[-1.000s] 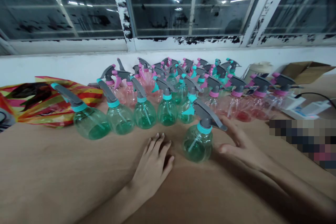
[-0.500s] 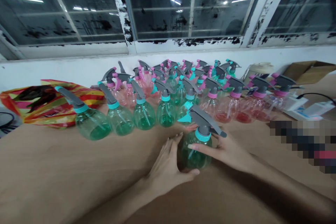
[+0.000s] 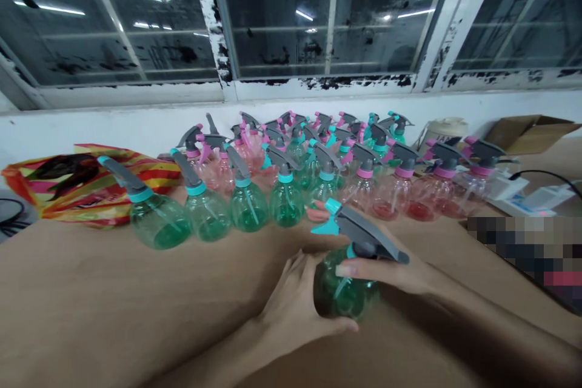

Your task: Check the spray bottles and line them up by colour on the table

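Observation:
A green round spray bottle with a grey trigger head and teal nozzle sits close in front of me on the brown table. My left hand cups the bottle's left side, thumb along its base. My right hand wraps the neck just under the grey head, fingers curled round it. Behind, a row of green bottles stands, with pink bottles to the right and more of both further back.
A striped red and yellow bag lies at the left. At the right are a white power strip with a black cable, a cardboard box and a pale jug. A white wall and windows run behind.
Both hands closed on the nearest green bottle, which a second ago stood free between them. The bottle has come nearer to me and tilted slightly.

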`<state>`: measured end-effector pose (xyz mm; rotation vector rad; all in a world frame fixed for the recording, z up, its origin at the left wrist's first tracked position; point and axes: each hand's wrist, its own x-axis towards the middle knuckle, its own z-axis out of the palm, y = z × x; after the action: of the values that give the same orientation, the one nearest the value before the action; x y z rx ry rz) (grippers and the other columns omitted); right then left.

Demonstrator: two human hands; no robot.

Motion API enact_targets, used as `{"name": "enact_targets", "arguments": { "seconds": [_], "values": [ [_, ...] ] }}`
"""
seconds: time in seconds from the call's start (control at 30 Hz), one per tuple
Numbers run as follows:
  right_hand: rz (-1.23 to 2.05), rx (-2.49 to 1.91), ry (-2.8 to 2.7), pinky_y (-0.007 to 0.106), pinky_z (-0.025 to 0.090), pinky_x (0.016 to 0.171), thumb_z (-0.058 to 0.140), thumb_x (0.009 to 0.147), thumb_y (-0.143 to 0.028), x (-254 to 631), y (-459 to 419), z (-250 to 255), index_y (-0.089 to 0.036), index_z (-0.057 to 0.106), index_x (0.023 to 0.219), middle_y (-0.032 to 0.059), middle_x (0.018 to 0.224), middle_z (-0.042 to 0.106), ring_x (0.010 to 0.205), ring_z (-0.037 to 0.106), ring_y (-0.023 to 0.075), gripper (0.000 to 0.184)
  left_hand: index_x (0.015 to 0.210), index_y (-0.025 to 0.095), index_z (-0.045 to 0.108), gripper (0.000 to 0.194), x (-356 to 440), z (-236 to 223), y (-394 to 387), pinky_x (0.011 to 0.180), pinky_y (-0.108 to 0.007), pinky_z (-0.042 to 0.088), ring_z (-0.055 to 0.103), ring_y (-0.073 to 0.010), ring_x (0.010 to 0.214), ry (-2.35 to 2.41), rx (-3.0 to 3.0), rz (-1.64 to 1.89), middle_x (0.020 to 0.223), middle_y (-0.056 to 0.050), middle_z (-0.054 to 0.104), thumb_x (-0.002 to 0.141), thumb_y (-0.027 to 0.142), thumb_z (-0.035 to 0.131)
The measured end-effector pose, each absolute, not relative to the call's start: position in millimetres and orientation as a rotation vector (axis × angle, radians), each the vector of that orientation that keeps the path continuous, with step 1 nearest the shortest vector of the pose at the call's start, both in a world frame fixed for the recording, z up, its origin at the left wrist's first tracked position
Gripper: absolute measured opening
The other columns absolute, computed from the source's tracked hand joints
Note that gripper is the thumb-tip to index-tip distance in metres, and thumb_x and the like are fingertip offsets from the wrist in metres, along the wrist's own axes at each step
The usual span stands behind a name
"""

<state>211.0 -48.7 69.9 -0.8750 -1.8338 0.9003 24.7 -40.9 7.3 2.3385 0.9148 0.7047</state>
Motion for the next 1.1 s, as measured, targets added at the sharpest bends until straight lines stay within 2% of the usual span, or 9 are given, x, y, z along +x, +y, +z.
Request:
{"name": "enact_targets", "arguments": {
  "seconds": [0.1, 0.17, 0.23, 0.33, 0.4, 0.47, 0.7, 0.93, 1.1],
  "values": [
    [1.022, -0.819, -1.776, 0.04, 0.044, 0.1, 0.068, 0.078, -0.029, 201, -47, 72, -0.031, 0.058, 0.123, 0.0052, 0.124, 0.063, 0.115, 0.058, 0.0224, 0.046, 0.128, 0.018, 0.047, 0.089, 23, 7, -40, 0.102, -0.057, 0.033, 0.049, -0.0364, 0.12, 0.925, 2.351, 0.697, 0.126, -0.014, 0.057, 0.053, 0.044, 0.089],
    [0.987, -0.815, -1.772, 0.039, 0.045, 0.098, 0.064, 0.082, -0.026, 197, -46, 71, -0.031, 0.062, 0.118, 0.004, 0.119, 0.065, 0.113, 0.059, 0.0213, 0.036, 0.131, 0.017, 0.044, 0.093, 20, 6, -38, 0.102, -0.059, 0.032, 0.048, -0.0379, 0.121, 0.949, 2.371, 0.678, 0.128, -0.016, 0.056, 0.054, 0.048, 0.087],
    [0.921, -0.812, -1.774, 0.037, 0.048, 0.092, 0.06, 0.083, -0.023, 196, -43, 69, -0.03, 0.063, 0.117, 0.0036, 0.113, 0.067, 0.107, 0.061, 0.0209, 0.035, 0.132, 0.017, 0.042, 0.095, 15, 4, -35, 0.102, -0.06, 0.032, 0.047, -0.0393, 0.122, 0.962, 2.42, 0.646, 0.129, -0.017, 0.055, 0.055, 0.055, 0.084],
    [0.841, -0.851, -1.812, 0.032, 0.053, 0.073, 0.057, 0.082, -0.02, 197, -37, 66, -0.03, 0.061, 0.12, 0.0024, 0.096, 0.069, 0.081, 0.065, 0.0184, 0.04, 0.137, 0.018, 0.039, 0.1, 7, 2, -26, 0.103, -0.058, 0.032, 0.046, -0.0384, 0.124, 0.927, 2.537, 0.556, 0.134, -0.016, 0.052, 0.057, 0.062, 0.081],
    [0.816, -0.894, -1.846, 0.029, 0.051, 0.059, 0.056, 0.081, -0.019, 198, -31, 64, -0.029, 0.061, 0.12, -0.0004, 0.08, 0.067, 0.062, 0.06, 0.0153, 0.041, 0.14, 0.015, 0.035, 0.107, 2, 2, -20, 0.105, -0.057, 0.03, 0.04, -0.039, 0.129, 0.912, 2.621, 0.467, 0.14, -0.018, 0.046, 0.058, 0.067, 0.077],
    [0.8, -0.925, -1.846, 0.027, 0.048, 0.052, 0.054, 0.08, -0.019, 199, -25, 62, -0.029, 0.062, 0.119, -0.0027, 0.07, 0.064, 0.052, 0.054, 0.0132, 0.041, 0.143, 0.012, 0.032, 0.11, -3, 1, -15, 0.107, -0.057, 0.027, 0.033, -0.0395, 0.134, 0.929, 2.673, 0.384, 0.145, -0.021, 0.039, 0.06, 0.072, 0.072],
    [0.824, -0.901, -1.834, 0.028, 0.046, 0.054, 0.053, 0.079, -0.02, 202, -12, 61, -0.026, 0.062, 0.116, -0.0021, 0.072, 0.063, 0.053, 0.052, 0.0129, 0.038, 0.145, 0.009, 0.031, 0.1, -9, -1, -13, 0.108, -0.055, 0.028, 0.033, -0.0367, 0.135, 0.992, 2.749, 0.233, 0.147, -0.022, 0.036, 0.073, 0.073, 0.059],
    [0.852, -0.861, -1.863, 0.025, 0.043, 0.055, 0.054, 0.074, -0.017, 204, -11, 67, -0.028, 0.062, 0.115, -0.0029, 0.076, 0.061, 0.054, 0.047, 0.0116, 0.043, 0.146, 0.018, 0.03, 0.085, -11, -4, -12, 0.105, -0.055, 0.033, 0.039, -0.0358, 0.131, 0.96, 2.848, 0.346, 0.146, -0.017, 0.039, 0.081, 0.064, 0.058],
    [0.858, -0.828, -1.872, 0.024, 0.041, 0.056, 0.053, 0.071, -0.015, 208, -10, 71, -0.026, 0.062, 0.113, -0.0039, 0.075, 0.057, 0.056, 0.043, 0.0108, 0.045, 0.149, 0.021, 0.02, 0.085, -12, -7, -10, 0.104, -0.053, 0.036, 0.043, -0.0352, 0.129, 0.941, 2.924, 0.425, 0.146, -0.014, 0.04, 0.084, 0.059, 0.057]
  ]
}}
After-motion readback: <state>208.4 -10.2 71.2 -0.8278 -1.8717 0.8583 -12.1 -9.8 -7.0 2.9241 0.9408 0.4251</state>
